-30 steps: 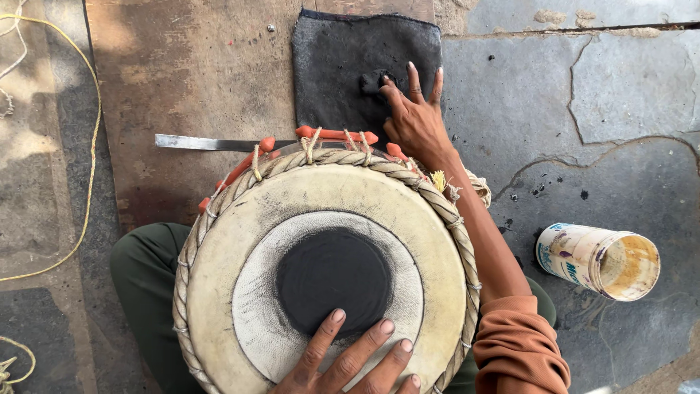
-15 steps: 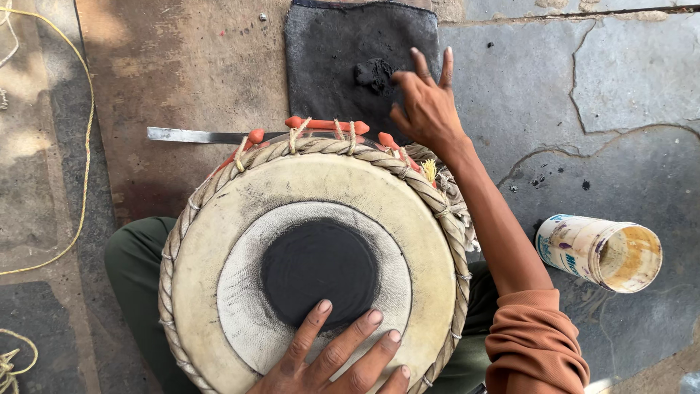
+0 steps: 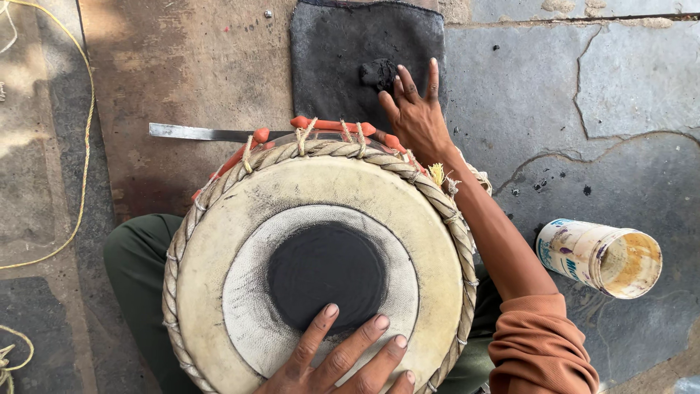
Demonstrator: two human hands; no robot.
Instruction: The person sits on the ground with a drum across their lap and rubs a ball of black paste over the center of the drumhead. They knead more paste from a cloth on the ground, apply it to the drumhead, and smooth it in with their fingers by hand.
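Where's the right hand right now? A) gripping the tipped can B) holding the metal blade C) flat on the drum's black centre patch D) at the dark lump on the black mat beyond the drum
D: the right hand reaches past the drum, fingertips at the dark lump on the black mat.

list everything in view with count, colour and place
round skin-headed drum: one, cream with black centre patch, rope-laced rim, in the lap
dark cloth mat: one, charcoal, floor beyond drum
black paste lump: one, on the mat
flat metal blade: one, silver, floor behind drum
open tin can: one, white and yellowish, lying at right
yellow cord: one, floor at left
left hand: fingers spread on drumhead
right hand: fingers at the lump
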